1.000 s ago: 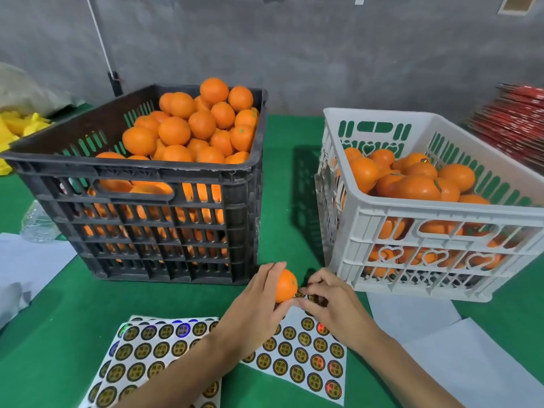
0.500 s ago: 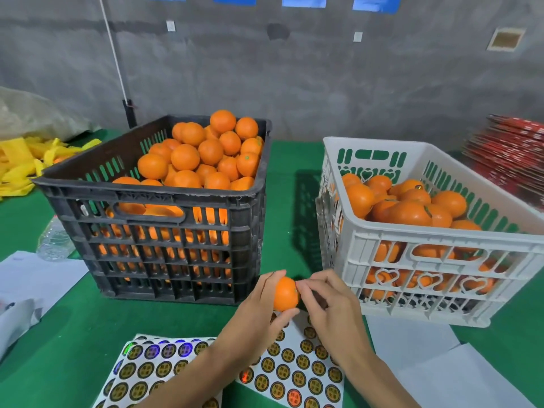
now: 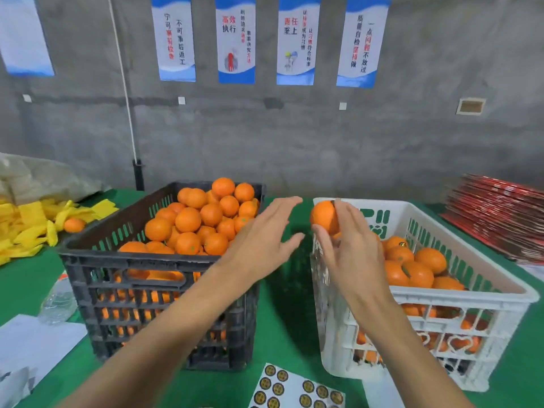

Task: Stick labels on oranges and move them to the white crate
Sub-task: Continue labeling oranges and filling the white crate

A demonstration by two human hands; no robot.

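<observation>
1. Head view: the right hand [image 3: 351,248] holds one small round orange [image 3: 323,217] up in the air. The thumb and fingers curl round the fruit and pinch it.
2. This orange is just above the near left corner of the big white plastic crate [image 3: 459,300]. It is not inside the crate yet.
3. The left hand [image 3: 262,245] is wide open with straight fingers spread apart. It holds nothing.
4. The left hand floats in the air just left of the white crate, near the held orange but not touching it.
5. The white crate is partly filled with a pile of oranges [image 3: 412,266]. It has heart-shaped holes in its front wall.
6. A tall black plastic crate [image 3: 97,260] stands to the left of the white crate, with a gap of green table cloth [image 3: 282,334] between them.
7. The black crate is heaped high with loose oranges [image 3: 203,222].
8. A white sheet of round gold and black stickers [image 3: 297,387] lies flat in front of the white crate, toward its left side.
9. Far left of the white crate, past the black one, one lone orange [image 3: 74,224] sits among yellow wrappers [image 3: 26,228].
10. Right of the white crate lies a stack of flat red cardboard [image 3: 497,213].
11. Behind the white crate is a grey wall with blue and white posters [image 3: 295,39].
</observation>
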